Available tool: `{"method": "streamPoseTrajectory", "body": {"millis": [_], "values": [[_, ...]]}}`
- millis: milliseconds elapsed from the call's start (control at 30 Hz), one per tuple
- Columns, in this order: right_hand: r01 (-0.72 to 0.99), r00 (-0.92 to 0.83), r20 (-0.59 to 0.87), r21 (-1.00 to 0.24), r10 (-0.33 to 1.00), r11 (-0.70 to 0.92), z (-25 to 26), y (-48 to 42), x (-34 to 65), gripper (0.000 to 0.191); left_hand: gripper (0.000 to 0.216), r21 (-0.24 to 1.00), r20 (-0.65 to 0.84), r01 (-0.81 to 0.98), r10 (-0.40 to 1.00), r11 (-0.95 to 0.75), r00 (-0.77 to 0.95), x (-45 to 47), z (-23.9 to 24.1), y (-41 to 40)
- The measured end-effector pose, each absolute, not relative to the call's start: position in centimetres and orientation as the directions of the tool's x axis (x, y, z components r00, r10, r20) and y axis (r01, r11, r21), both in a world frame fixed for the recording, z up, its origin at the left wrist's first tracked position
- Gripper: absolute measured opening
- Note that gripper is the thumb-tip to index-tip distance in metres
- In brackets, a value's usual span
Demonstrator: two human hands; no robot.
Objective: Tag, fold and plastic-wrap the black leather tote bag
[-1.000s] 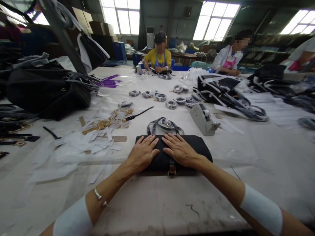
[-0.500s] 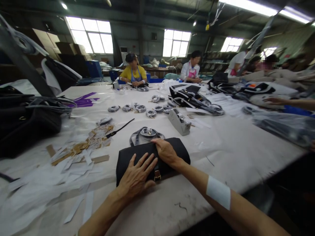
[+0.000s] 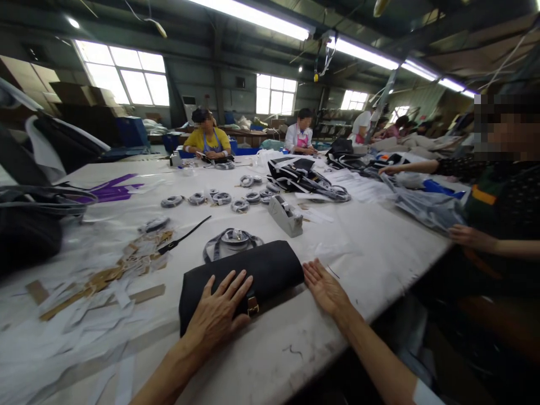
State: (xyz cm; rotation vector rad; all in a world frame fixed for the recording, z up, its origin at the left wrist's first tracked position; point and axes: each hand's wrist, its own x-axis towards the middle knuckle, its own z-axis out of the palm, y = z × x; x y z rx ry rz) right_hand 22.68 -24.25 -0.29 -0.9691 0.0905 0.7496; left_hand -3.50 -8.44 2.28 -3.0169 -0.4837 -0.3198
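A flat black bag (image 3: 261, 269) with a brass clasp lies on the white table (image 3: 379, 247) in front of me. My left hand (image 3: 217, 316) rests flat on its near left part, fingers spread. My right hand (image 3: 324, 287) lies open, palm turned up, on the table just right of the bag, not holding anything. Behind the bag sits a coiled grey strap (image 3: 233, 239).
A grey tape dispenser (image 3: 286, 215) stands behind the bag. Paper and card scraps (image 3: 105, 281) cover the left side, with dark bags (image 3: 29, 225) beyond. Several rolled straps (image 3: 221, 198) lie mid-table. A person's hands (image 3: 464, 235) handle a plastic-wrapped item at right; others sit far back.
My view has swung right. My right hand has come off the bag and now lies open beside it. My left hand stays flat on the bag.
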Motion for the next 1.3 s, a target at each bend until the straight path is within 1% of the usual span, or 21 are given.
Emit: {"method": "streamPoseTrajectory", "body": {"millis": [100, 267, 333, 467, 533, 633, 733, 800, 833, 900, 933, 967, 1000, 1033, 1100, 1200, 1300], "values": [[-0.671, 0.696, -0.388, -0.650, 0.604, 0.356, -0.1, -21.0, 22.5, 0.010, 0.077, -0.042, 0.223, 0.314, 0.297, -0.949, 0.928, -3.5, 2.2, -8.4], [-0.634, 0.751, -0.341, -0.612, 0.566, 0.473, -0.3, -18.9, 22.6, 0.006, 0.079, -0.024, 0.219, 0.307, 0.295, -0.951, 0.930, -3.6, 2.1, -8.3], [-0.614, 0.771, -0.327, -0.610, 0.547, 0.501, -0.2, -19.1, 23.1, 0.007, 0.079, -0.020, 0.230, 0.303, 0.291, -0.953, 0.929, -3.7, 2.1, -8.3], [-0.602, 0.784, -0.320, -0.602, 0.532, 0.525, 0.6, -19.6, 24.7, 0.017, 0.080, -0.017, 0.239, 0.297, 0.284, -0.955, 0.929, -3.7, 2.2, -8.4], [-0.585, 0.799, -0.317, -0.607, 0.510, 0.538, 1.0, -19.8, 25.6, 0.015, 0.080, -0.015, 0.238, 0.302, 0.290, -0.953, 0.927, -3.7, 2.4, -8.5], [-0.516, 0.849, -0.292, -0.632, 0.440, 0.578, 1.7, -20.3, 26.8, 0.006, 0.079, -0.014, 0.257, 0.305, 0.292, -0.952, 0.921, -3.7, 2.6, -8.7], [-0.411, 0.907, -0.223, -0.654, 0.358, 0.635, 2.9, -20.8, 26.4, 0.008, 0.077, -0.011, 0.287, 0.300, 0.285, -0.954, 0.915, -3.7, 2.5, -8.7], [-0.312, 0.940, -0.126, -0.689, 0.316, 0.654, 3.6, -21.1, 24.7, 0.012, 0.075, -0.007, 0.303, 0.293, 0.277, -0.956, 0.912, -3.6, 2.4, -8.7], [-0.240, 0.951, -0.047, -0.735, 0.306, 0.634, 3.9, -21.1, 23.5, 0.016, 0.075, -0.005, 0.306, 0.290, 0.275, -0.957, 0.912, -3.6, 2.3, -8.6], [-0.030, 0.921, 0.170, -0.866, 0.351, 0.498, 4.0, -21.1, 20.4, 0.027, 0.075, 0.001, 0.302, 0.290, 0.277, -0.957, 0.912, -3.6, 2.1, -8.6], [0.102, 0.868, 0.274, -0.915, 0.414, 0.390, 3.7, -21.0, 18.8, 0.031, 0.075, 0.003, 0.299, 0.292, 0.279, -0.956, 0.913, -3.6, 2.1, -8.6], [0.243, 0.793, 0.359, -0.927, 0.492, 0.285, 3.3, -20.9, 17.4, 0.031, 0.074, 0.003, 0.298, 0.295, 0.283, -0.956, 0.912, -3.6, 2.0, -8.6], [0.373, 0.719, 0.428, -0.902, 0.548, 0.215, 2.7, -20.7, 16.2, 0.031, 0.072, 0.004, 0.301, 0.297, 0.284, -0.955, 0.910, -3.6, 2.0, -8.6], [0.493, 0.642, 0.491, -0.853, 0.589, 0.174, 2.0, -20.5, 15.3, 0.030, 0.071, 0.004, 0.307, 0.295, 0.282, -0.955, 0.909, -3.7, 2.0, -8.6], [0.678, 0.508, 0.608, -0.719, 0.610, 0.152, 0.8, -20.0, 14.2, 0.030, 0.070, 0.007, 0.320, 0.285, 0.272, -0.958, 0.907, -3.7, 1.9, -8.6], [0.835, 0.328, 0.727, -0.521, 0.603, 0.173, -0.3, -19.6, 14.0, 0.035, 0.068, 0.012, 0.320, 0.276, 0.266, -0.961, 0.910, -3.7, 1.9, -8.6], [0.910, 0.143, 0.752, -0.356, 0.643, 0.214, -0.2, -19.5, 13.6, 0.042, 0.067, 0.025, 0.315, 0.285, 0.278, -0.958, 0.908, -3.7, 1.8, -8.5]]}}
